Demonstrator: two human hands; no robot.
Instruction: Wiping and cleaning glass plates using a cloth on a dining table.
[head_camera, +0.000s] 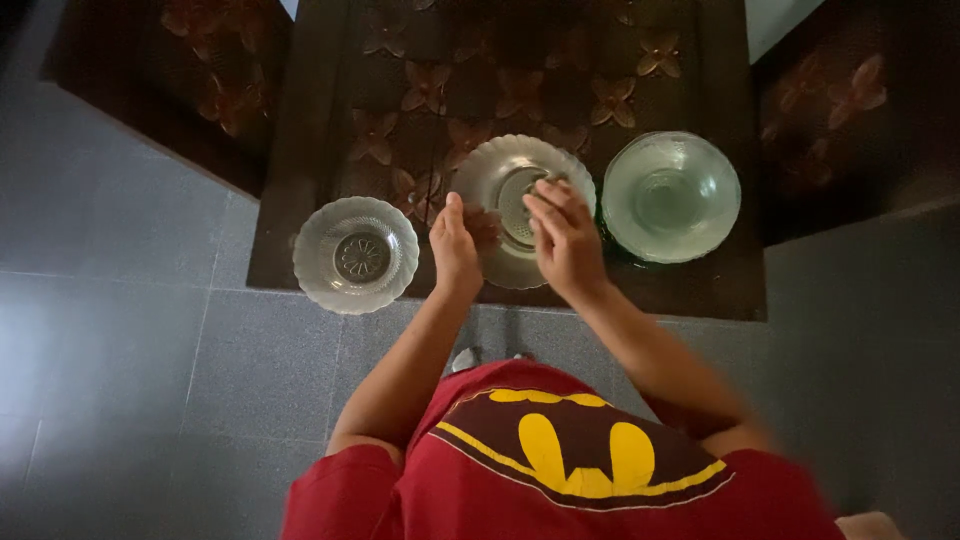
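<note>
Glass is what all three dishes are made of. From the head camera, a scalloped middle plate (515, 185) is seen on the dark carved surface (700, 290), between a small bowl (355, 255) and a greenish bowl (670, 195). The left hand (455, 245) is pressed flat against the plate's left rim, fingers straight. The right hand (565, 235) is laid over its near right part, fingers slightly curled (a real grasp cannot be confirmed). Because the plate overhangs nothing but sits near the front edge, it could be slid off onto the tiled floor (120, 350) if pulled carelessly, or knocked against the greenish bowl just beside it.
</note>
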